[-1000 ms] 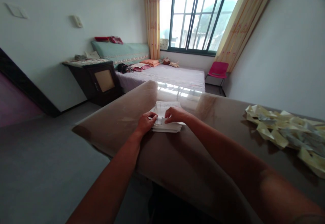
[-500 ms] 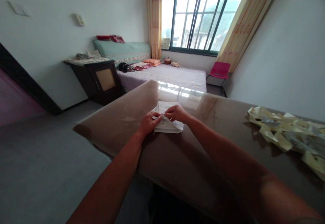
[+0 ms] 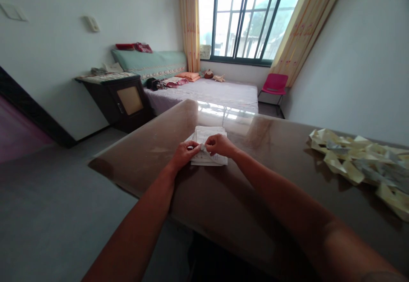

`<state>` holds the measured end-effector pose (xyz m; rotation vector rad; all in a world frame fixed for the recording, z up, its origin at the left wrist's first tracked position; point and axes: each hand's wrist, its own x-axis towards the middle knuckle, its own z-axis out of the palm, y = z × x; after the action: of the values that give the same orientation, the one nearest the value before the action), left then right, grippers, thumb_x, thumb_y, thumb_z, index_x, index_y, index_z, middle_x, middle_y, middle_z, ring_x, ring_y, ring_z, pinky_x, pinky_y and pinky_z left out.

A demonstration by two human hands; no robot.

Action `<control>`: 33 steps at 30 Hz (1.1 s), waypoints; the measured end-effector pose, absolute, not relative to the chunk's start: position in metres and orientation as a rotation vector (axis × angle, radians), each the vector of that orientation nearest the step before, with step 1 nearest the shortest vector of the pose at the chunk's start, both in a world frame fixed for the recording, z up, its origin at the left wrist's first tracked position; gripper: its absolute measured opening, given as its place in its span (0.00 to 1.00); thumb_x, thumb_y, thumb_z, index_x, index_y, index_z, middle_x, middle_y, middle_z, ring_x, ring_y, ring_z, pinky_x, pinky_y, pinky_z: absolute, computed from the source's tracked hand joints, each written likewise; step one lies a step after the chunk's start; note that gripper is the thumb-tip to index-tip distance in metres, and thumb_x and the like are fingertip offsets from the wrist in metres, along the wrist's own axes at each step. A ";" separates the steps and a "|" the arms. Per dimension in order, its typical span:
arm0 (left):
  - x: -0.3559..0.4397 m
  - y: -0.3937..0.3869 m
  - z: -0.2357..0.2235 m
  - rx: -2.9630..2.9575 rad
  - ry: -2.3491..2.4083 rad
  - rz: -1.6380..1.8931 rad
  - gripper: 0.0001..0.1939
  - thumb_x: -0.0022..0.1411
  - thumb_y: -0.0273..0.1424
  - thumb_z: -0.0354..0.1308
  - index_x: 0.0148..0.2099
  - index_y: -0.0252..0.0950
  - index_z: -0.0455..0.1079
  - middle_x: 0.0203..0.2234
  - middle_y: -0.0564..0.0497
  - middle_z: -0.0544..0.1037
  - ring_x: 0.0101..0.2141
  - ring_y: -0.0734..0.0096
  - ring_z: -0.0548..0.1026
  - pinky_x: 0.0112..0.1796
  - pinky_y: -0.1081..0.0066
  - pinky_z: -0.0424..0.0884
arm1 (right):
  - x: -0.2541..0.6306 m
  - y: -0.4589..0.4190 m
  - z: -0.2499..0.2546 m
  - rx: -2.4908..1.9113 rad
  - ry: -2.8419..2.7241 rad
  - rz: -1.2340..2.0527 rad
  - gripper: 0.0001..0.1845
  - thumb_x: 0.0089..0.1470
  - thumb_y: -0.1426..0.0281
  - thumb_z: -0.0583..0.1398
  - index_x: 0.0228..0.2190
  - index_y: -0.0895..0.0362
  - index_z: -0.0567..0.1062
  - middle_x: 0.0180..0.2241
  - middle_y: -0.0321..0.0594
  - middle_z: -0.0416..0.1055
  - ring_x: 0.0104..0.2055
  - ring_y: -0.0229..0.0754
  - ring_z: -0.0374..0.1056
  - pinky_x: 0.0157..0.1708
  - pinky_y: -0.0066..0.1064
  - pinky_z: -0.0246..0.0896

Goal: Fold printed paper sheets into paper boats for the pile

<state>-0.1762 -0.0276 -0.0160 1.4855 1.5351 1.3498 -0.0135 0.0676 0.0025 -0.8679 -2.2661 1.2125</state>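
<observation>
A stack of white printed paper sheets, looking like an open book or loose leaves, lies flat on the brown glossy table. At its left side my left hand is closed, thumb and fingers pinching a bit of white paper above the stack. My right hand rests over the stack with bent fingers, pinching the same paper from the right. The two sets of fingertips nearly meet. What the fingers cover of the paper is hidden.
Folded cream and grey paper pieces form a pile at the table's right. Beyond the table stand a bed, a dark cabinet and a pink chair. The table's left edge drops to grey floor.
My right hand has come down to my left hand and taken hold of paper. A sheet corner lifted diagonally half a second ago; now a small piece shows between the fingertips.
</observation>
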 end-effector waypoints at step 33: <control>-0.193 -0.025 -0.027 1.433 2.193 1.274 0.12 0.48 0.40 0.55 0.24 0.36 0.66 0.18 0.55 0.70 0.22 0.72 0.67 0.24 0.74 0.60 | 0.165 0.055 0.028 -1.048 -2.298 -0.110 0.13 0.62 0.66 0.51 0.43 0.55 0.73 0.42 0.44 0.76 0.44 0.44 0.70 0.45 0.32 0.61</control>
<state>-0.1927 -0.0250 -0.0272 1.4334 2.1931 1.2743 0.1654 0.0549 0.0284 -1.0475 -2.2980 -0.1104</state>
